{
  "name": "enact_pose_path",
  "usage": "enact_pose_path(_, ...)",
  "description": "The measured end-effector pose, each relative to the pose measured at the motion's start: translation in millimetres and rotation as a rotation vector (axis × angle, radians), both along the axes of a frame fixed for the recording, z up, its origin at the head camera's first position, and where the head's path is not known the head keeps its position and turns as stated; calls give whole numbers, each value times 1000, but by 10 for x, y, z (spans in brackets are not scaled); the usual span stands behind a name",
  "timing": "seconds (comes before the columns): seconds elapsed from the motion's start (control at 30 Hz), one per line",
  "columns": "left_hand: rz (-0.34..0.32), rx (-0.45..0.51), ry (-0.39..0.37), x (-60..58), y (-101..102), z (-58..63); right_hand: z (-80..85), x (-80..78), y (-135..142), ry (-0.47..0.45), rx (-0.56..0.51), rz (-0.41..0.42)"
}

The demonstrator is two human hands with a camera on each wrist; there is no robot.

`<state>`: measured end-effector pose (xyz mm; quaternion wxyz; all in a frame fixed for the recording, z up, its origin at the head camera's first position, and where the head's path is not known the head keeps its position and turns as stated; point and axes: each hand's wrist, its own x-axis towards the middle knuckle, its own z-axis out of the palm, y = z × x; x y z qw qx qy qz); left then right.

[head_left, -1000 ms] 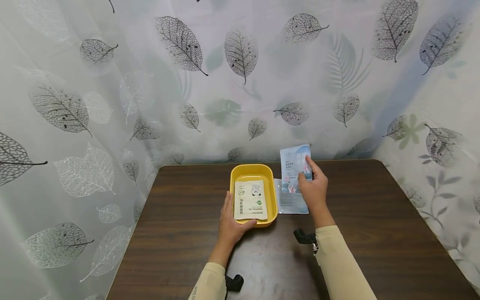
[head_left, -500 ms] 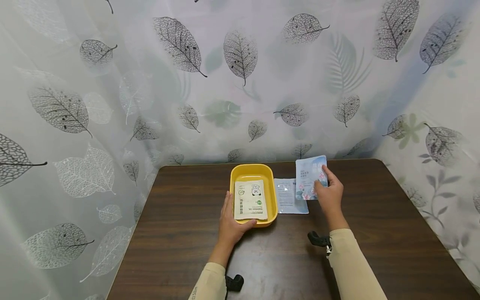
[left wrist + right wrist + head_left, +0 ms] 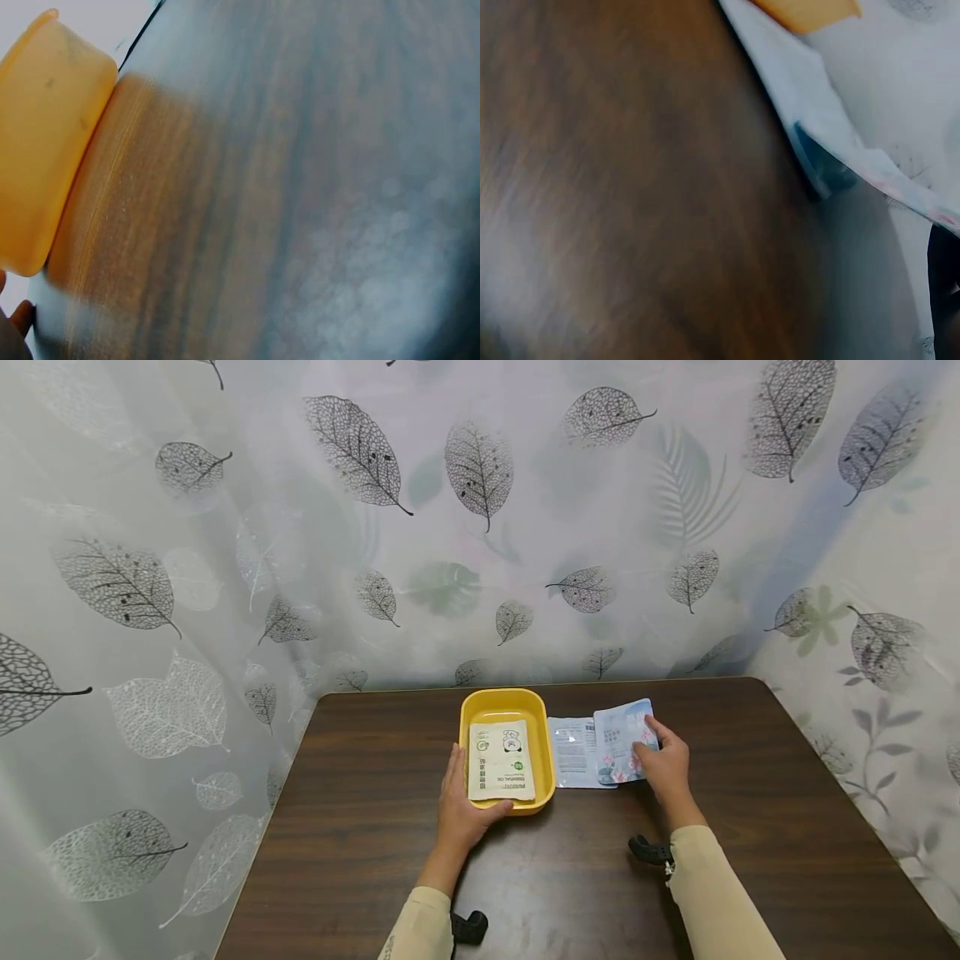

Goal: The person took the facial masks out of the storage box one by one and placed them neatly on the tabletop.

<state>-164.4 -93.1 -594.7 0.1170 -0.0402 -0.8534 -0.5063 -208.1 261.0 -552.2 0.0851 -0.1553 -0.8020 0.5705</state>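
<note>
In the head view my right hand (image 3: 667, 768) pinches the right edge of a pale blue sachet (image 3: 621, 737) printed with pink flowers, thumb on its front. This sachet overlaps a second sachet (image 3: 572, 752), silvery blue with small print, which lies on the table. My left hand (image 3: 463, 814) rests against the near left corner of a yellow plastic tray (image 3: 546, 793), fingers along its left wall and thumb at its front rim. Inside the tray lies a cream packet (image 3: 501, 760) with a bear drawing. The right wrist view shows the held sachet (image 3: 907, 184) edge-on, slanting upward from the table.
The dark wood table (image 3: 360, 827) ends at a back edge just behind the tray. A leaf-printed curtain (image 3: 480, 552) hangs behind and along both sides. A black wrist camera mount sits at each cuff.
My right hand has moved the flowered sachet rightward and then down toward the table, uncovering more of the second sachet. The left hand and tray have stayed put.
</note>
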Motion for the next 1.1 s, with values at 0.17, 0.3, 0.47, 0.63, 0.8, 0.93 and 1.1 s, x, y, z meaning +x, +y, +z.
enact_pose_path(0.17,-2,-8,-7,-3,9,-22,-127,40,105,-56,33,38)
enact_pose_path(0.3,-2,-6,-11,13,20,-38,-204,78,194,-125,108,67)
enact_pose_path(0.47,2,0,-6,30,26,-52,-279,101,281,-184,342,166)
enact_pose_path(0.63,7,2,6,33,39,-63,-352,99,341,-110,496,241)
enact_pose_path(0.8,8,2,20,40,46,-55,-371,113,376,-96,530,262)
enact_pose_path(0.93,13,-13,23,42,51,-46,-375,124,397,-99,533,255)
enact_pose_path(1.1,16,-11,13,48,55,-34,-395,121,408,-96,541,259)
